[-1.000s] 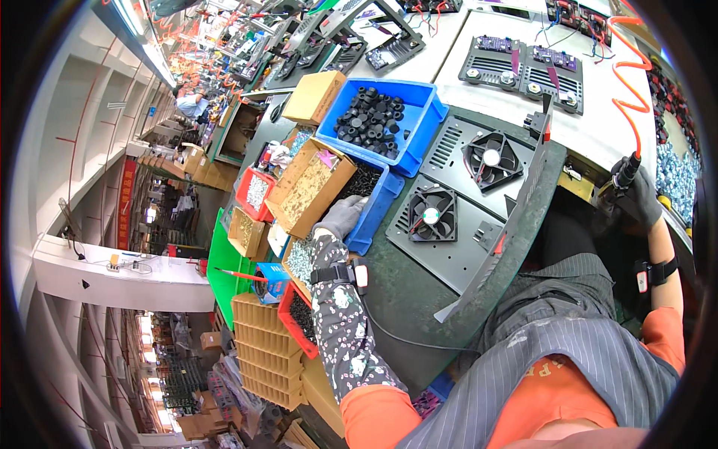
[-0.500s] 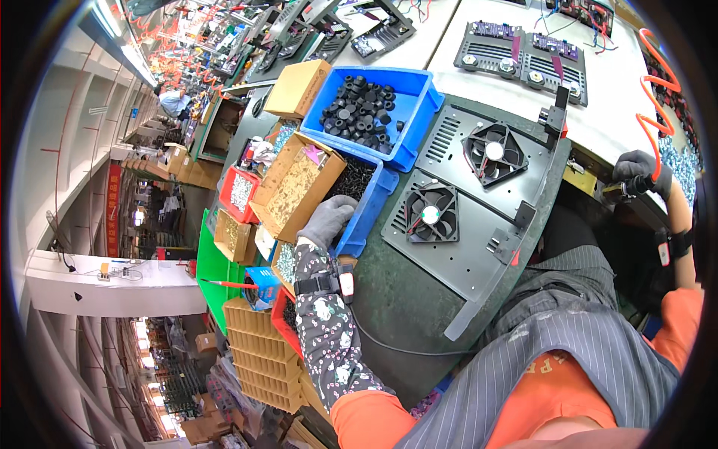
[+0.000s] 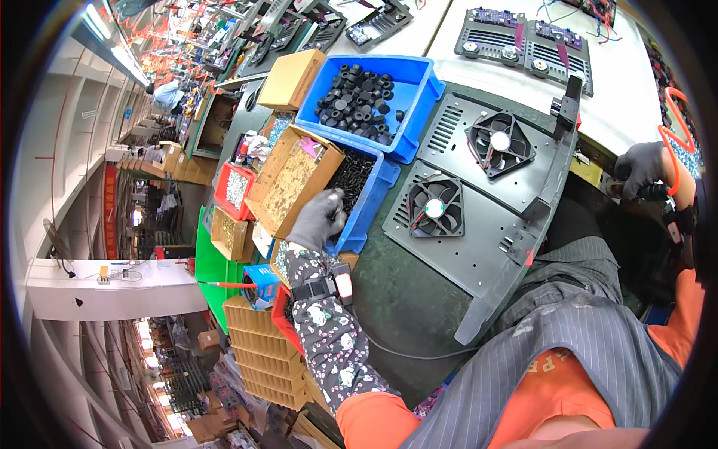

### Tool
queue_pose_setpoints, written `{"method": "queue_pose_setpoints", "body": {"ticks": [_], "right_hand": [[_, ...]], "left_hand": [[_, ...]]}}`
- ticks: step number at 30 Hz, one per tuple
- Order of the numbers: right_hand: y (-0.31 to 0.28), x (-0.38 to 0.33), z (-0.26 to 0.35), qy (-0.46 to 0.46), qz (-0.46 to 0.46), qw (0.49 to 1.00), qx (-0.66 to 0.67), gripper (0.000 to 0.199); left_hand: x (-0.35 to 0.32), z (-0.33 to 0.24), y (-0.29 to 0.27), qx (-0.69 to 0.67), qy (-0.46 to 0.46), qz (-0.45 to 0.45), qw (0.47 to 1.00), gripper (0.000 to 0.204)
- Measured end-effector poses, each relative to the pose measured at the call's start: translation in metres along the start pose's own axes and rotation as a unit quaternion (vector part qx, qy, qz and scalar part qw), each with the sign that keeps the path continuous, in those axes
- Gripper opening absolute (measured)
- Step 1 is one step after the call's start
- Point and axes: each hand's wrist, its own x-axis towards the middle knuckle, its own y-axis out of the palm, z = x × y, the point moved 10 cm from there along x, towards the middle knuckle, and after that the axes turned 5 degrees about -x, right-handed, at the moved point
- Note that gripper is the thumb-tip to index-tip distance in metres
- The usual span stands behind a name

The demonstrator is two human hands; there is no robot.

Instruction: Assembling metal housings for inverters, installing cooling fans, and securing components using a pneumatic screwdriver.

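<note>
My left hand, in a grey glove, is at the near end of a blue bin full of small black screws. Its fingers are curled together, and whatever they hold is too small to make out. At the far right my gloved right hand grips a power screwdriver, partly hidden by the hand and the dark surroundings. A coiled orange hose runs at that hand. Between my hands lies a grey metal panel with two black fans on it.
A blue bin of black rubber feet stands behind the screws. Beside it are a cardboard tray, a red tray of small silver parts and a green bin. Vented panels with purple circuit boards lie on the white table.
My left hand has drawn back slightly from the screws, its fingers now curled together. My right hand has turned and shifted a little with the screwdriver.
</note>
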Motion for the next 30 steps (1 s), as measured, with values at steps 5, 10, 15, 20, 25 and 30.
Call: {"method": "queue_pose_setpoints", "body": {"ticks": [5, 10, 15, 20, 25, 30], "right_hand": [[0.048, 0.036, 0.003, -0.096, 0.170, 0.981, 0.023, 0.062], [0.068, 0.043, -0.016, -0.025, 0.264, 0.939, 0.218, 0.051], [0.051, 0.028, -0.015, -0.017, 0.191, 0.951, 0.244, 0.051], [0.042, -0.017, -0.023, -0.038, 0.120, 0.962, 0.241, 0.052], [0.035, -0.095, -0.017, -0.113, 0.020, 0.959, 0.260, 0.052], [0.036, -0.146, 0.054, -0.262, -0.132, 0.910, 0.293, 0.061]], "left_hand": [[0.008, 0.006, -0.013, -0.216, -0.004, 0.005, 0.976, 0.033], [0.011, 0.006, -0.019, -0.184, 0.013, 0.013, 0.983, 0.035], [0.004, 0.006, -0.026, -0.280, 0.058, -0.026, 0.958, 0.025], [0.003, 0.007, -0.028, -0.357, 0.077, -0.038, 0.930, 0.022], [-0.011, 0.016, -0.023, -0.543, 0.105, 0.070, 0.830, 0.026], [-0.075, 0.014, 0.013, -0.537, 0.218, 0.261, 0.772, 0.030]]}}
